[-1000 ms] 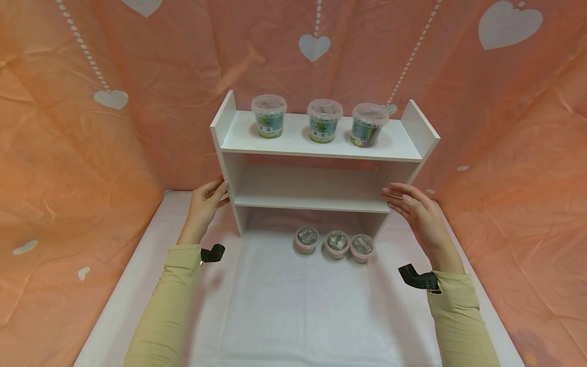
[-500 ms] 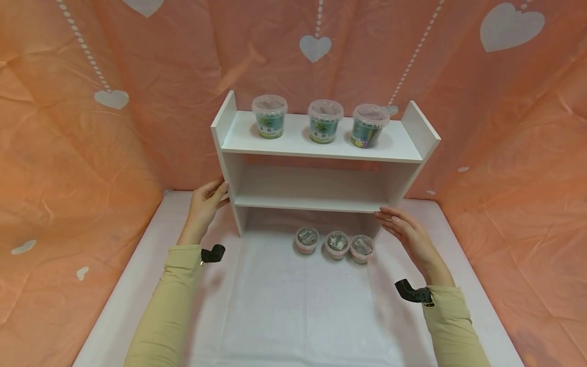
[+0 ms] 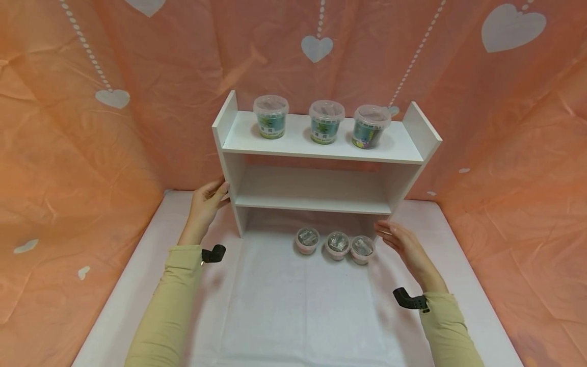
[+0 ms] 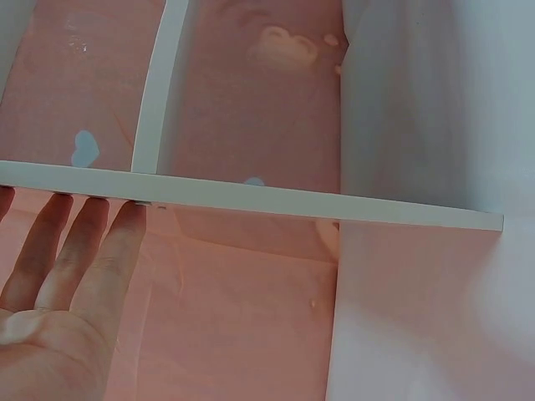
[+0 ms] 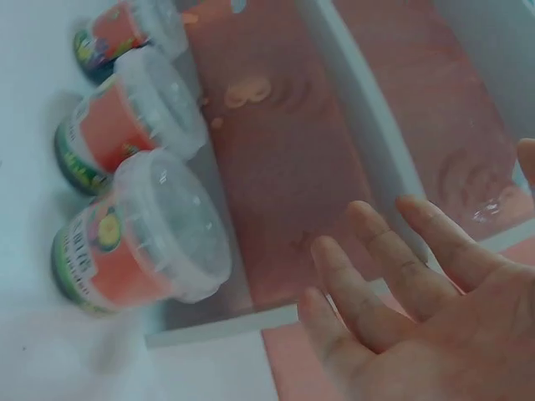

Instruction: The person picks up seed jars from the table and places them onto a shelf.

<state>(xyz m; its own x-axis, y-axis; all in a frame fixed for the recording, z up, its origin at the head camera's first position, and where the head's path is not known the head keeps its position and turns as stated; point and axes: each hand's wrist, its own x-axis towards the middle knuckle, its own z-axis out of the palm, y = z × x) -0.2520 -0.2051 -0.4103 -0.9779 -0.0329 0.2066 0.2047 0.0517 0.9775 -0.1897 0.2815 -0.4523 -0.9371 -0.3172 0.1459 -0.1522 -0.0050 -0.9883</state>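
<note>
One white shelf [image 3: 314, 189] between the left hand [image 3: 204, 208] and right hand [image 3: 408, 245]

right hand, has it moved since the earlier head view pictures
Yes, down: in the head view, the right hand has dropped below the middle board of the white shelf unit.

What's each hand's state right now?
Left hand: open, fingertips against the side of the white shelf.
Right hand: open, holding nothing.
</note>
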